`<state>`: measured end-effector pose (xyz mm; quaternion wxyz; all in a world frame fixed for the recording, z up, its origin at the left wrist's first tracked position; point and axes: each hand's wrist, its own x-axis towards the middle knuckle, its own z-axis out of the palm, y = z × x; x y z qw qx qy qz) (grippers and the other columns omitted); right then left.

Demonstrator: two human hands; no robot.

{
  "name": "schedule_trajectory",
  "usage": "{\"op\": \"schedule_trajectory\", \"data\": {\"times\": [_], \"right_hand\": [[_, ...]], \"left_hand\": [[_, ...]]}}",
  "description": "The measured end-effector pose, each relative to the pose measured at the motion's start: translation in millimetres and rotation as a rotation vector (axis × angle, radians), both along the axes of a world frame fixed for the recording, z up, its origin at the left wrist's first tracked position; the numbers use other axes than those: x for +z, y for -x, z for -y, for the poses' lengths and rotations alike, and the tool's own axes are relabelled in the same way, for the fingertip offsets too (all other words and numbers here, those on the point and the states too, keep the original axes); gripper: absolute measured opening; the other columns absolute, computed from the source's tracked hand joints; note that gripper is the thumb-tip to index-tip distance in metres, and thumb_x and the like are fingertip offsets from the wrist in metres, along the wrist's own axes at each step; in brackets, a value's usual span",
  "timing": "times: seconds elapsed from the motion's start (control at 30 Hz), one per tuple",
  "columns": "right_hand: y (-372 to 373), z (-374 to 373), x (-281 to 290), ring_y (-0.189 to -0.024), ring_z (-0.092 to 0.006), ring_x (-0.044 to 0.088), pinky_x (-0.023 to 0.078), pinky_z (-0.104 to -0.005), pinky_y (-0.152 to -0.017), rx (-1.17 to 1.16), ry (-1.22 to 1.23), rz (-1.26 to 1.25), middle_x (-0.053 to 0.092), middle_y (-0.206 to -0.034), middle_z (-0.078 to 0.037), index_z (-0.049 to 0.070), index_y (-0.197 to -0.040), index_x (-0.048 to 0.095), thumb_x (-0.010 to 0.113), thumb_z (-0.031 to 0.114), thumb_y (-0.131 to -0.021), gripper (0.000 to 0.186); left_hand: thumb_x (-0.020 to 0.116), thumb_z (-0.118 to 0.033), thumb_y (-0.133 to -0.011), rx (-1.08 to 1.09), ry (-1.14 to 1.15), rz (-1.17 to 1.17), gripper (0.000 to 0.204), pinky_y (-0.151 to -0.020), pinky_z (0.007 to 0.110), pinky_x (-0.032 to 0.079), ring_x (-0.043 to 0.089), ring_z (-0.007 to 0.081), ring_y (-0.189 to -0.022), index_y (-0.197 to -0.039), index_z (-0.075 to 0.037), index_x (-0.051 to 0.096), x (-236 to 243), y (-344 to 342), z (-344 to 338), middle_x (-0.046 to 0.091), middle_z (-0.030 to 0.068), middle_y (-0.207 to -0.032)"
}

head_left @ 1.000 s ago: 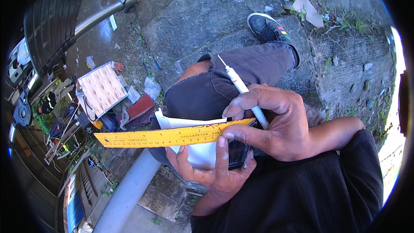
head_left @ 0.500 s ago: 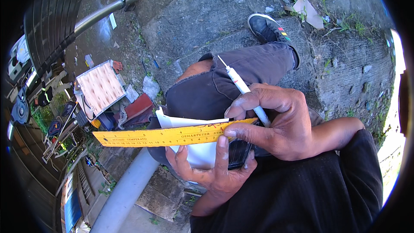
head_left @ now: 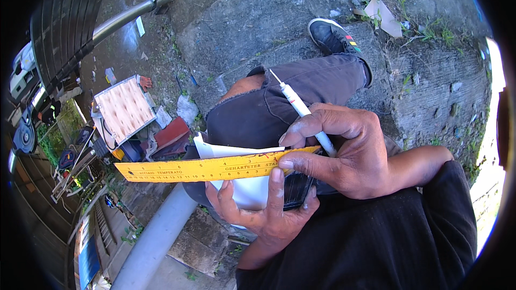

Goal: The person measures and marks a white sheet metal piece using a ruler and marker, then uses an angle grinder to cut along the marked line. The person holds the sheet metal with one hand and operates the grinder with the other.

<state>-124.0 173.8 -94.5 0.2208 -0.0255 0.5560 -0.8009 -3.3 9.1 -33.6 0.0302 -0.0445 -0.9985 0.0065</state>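
Note:
A yellow ruler (head_left: 172,169) with dark markings lies across a white sheet (head_left: 250,193) over my bent leg. My right hand (head_left: 355,150) pinches the ruler's right end between thumb and forefinger. The same hand holds a white pen (head_left: 296,101), its thin tip pointing up and left, away from the sheet. Below the ruler, my left hand (head_left: 266,217) has its fingers bent, their tips against the ruler's lower edge and the sheet. Between the hands a black, shiny flat item (head_left: 298,190) shows in part; its kind is unclear.
A grey pipe (head_left: 156,239) slants up toward my knee. A wooden-topped box (head_left: 124,108), a red-brown piece (head_left: 169,137) and other clutter lie at the left, beside a dark metal gate (head_left: 70,27). My shoe (head_left: 333,36) rests on rough concrete.
My hands, the ruler and the pen keep almost the same places. The ruler's left end has shifted very slightly.

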Motion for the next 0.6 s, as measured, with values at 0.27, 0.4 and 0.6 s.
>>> {"op": "schedule_trajectory", "data": {"times": [0.27,0.4,0.6], "right_hand": [[9,-15,-2,-0.105,-0.0160,0.070,0.054,-0.0314,-0.093,0.103,0.095,0.041,0.076,-0.117,-0.015,-0.004,-0.121,0.075,0.087,0.002,-0.091,0.033],[37,-42,-6,-0.114,-0.0222,0.063,0.048,-0.0409,-0.105,0.019,0.302,0.035,0.067,-0.128,-0.017,-0.001,-0.156,0.052,0.084,0.024,-0.090,0.077],[62,-66,2,-0.080,-0.0205,0.071,0.057,-0.0351,-0.075,0.088,0.368,-0.220,0.074,-0.097,-0.014,-0.001,-0.126,0.072,0.081,0.035,-0.099,0.046]], "left_hand": [[0.066,-0.071,-0.097,0.016,-0.013,-0.025,0.081,-0.107,0.079,0.041,0.027,0.0672,-0.149,-0.158,-0.019,0.056,0,2,-1,0.024,0.0359,-0.157],[0.071,-0.066,-0.094,0.054,-0.032,-0.006,0.076,-0.107,0.081,0.038,0.026,0.0669,-0.147,-0.154,-0.021,0.062,4,1,-4,0.027,0.0326,-0.155],[0.072,-0.065,-0.093,0.081,-0.053,-0.001,0.070,-0.108,0.082,0.036,0.026,0.0663,-0.146,-0.148,-0.022,0.069,5,1,-6,0.031,0.0290,-0.152]]}}
